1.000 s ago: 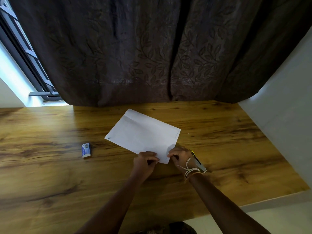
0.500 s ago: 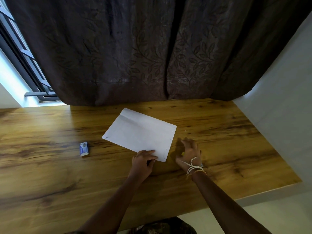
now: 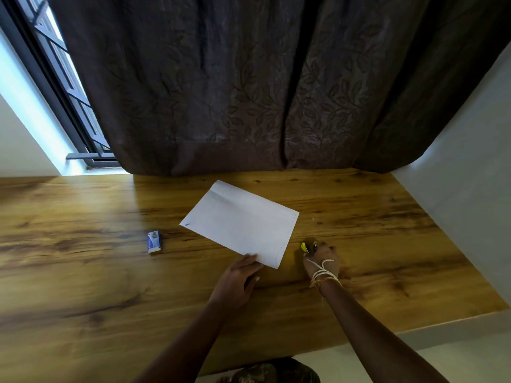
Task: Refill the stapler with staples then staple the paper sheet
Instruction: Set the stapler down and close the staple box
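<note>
Head view looks down on a wooden table (image 3: 83,272) where a white paper sheet (image 3: 243,222) lies flat and skewed, one corner toward the person, a dark curtain (image 3: 249,78) hanging behind the far edge. The left hand (image 3: 237,283) rests with straight, relaxed fingers on the sheet's near corner, pinning it to the wood. The right hand (image 3: 322,257), a pale cord wound about its wrist, lies just beside the sheet's right edge with fingers curled over a small yellow-and-dark stapler (image 3: 308,247); only its front tip shows past the knuckles, so the hold looks like a grip, though how firm it is cannot be told. A small blue-and-white staple box (image 3: 154,241) sits well apart to the left of the sheet, closed as far as the view allows. A row of faint marks runs along the sheet's right edge (possibly staples or perforations, too small to tell). Judging from this, the step in hand is taking up the stapler, whether to load it or to bite the paper. To do it well, the right hand should settle thumb on top and fingers beneath before lifting, bring the mouth square to the edge, and the left should keep the corner flat so the sheet does not swivel. If the magazine is empty, the box must be fetched first.
</note>
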